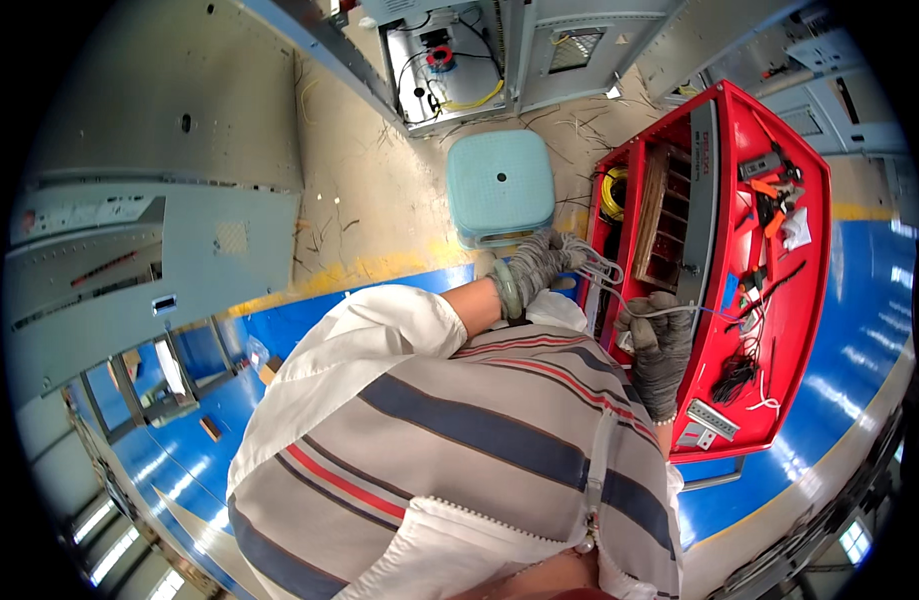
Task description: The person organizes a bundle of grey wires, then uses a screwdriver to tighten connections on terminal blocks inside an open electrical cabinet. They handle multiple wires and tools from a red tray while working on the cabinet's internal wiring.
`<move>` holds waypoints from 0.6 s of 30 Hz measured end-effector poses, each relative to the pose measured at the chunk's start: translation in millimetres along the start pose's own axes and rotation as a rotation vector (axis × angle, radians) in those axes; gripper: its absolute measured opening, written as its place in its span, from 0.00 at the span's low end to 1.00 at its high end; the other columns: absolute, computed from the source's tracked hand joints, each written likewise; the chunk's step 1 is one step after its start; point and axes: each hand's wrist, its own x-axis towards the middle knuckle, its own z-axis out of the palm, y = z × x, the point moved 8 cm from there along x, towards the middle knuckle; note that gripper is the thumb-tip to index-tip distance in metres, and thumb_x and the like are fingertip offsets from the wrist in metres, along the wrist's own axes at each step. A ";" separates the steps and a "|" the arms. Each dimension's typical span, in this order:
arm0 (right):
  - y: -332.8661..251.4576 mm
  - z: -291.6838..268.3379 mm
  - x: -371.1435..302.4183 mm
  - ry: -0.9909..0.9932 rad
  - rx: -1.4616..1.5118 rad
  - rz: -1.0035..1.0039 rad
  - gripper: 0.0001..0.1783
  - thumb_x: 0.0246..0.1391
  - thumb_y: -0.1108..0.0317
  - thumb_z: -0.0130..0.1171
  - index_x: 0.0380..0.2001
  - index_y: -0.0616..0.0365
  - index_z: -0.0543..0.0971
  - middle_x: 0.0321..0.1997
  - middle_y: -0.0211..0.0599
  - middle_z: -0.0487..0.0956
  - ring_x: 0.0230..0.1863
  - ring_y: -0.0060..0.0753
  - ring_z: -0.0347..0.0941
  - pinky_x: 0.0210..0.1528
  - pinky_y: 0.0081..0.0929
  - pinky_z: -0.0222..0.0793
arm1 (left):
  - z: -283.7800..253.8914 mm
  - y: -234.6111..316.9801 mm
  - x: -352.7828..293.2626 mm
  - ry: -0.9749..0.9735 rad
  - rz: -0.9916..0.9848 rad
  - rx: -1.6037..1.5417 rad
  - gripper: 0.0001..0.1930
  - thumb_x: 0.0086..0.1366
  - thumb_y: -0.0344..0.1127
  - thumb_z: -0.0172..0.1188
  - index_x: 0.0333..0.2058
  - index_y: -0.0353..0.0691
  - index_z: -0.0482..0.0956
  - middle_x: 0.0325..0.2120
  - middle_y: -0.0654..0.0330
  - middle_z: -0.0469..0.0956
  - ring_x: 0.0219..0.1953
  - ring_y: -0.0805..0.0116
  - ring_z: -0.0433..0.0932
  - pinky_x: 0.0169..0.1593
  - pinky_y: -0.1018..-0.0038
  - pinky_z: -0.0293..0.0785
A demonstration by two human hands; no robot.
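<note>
White wires (619,285) stretch between both gloved hands beside red cart (809,300).

A red tool cart (809,300) stands just beyond the right hand (657,345), its rim rising past the fingers. On its top tray, farther out from that hand, lie orange-handled pliers (774,205), a white rag (796,229) and a long grey metal rail (701,200). Nearer the hand's wrist side rest a coil of black cable (733,378), loose white wires (764,403) and a small grey bracket (710,418). A yellow wire coil (613,192) sits in the cart's side bay beyond the left hand (541,262). Ahead of that hand, a pale teal stool (500,185) stands on the wire-littered floor (379,200).
</note>
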 end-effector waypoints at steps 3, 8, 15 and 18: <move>-11.3 1.0 -1.1 0.073 0.001 0.010 0.11 0.52 0.76 0.54 0.40 0.61 0.70 0.35 0.39 0.77 0.36 0.26 0.74 0.40 0.24 0.71 | 0.2 4.5 -9.0 0.065 -0.065 0.103 0.16 0.55 0.35 0.63 0.38 0.35 0.70 0.31 0.61 0.74 0.24 0.72 0.75 0.27 0.80 0.75; -30.2 -7.5 8.1 0.173 -0.230 -0.243 0.08 0.52 0.77 0.55 0.37 0.59 0.71 0.35 0.40 0.77 0.33 0.26 0.73 0.38 0.22 0.71 | -1.4 -3.3 -1.5 -0.045 0.037 0.128 0.18 0.56 0.36 0.63 0.42 0.37 0.70 0.34 0.61 0.74 0.35 0.74 0.74 0.38 0.79 0.74; -58.9 -3.8 26.7 0.083 0.056 -0.225 0.08 0.51 0.78 0.53 0.36 0.59 0.68 0.33 0.44 0.76 0.29 0.33 0.72 0.30 0.29 0.74 | -26.8 35.3 -9.8 0.133 0.450 0.381 0.23 0.53 0.37 0.65 0.45 0.33 0.68 0.39 0.51 0.75 0.43 0.63 0.74 0.47 0.72 0.71; -71.1 8.1 22.5 0.020 0.081 -0.231 0.09 0.52 0.76 0.53 0.37 0.59 0.68 0.32 0.44 0.76 0.28 0.33 0.73 0.30 0.28 0.74 | -6.1 68.5 -40.5 0.075 0.711 0.606 0.25 0.55 0.38 0.62 0.50 0.38 0.67 0.44 0.52 0.71 0.48 0.59 0.70 0.51 0.69 0.67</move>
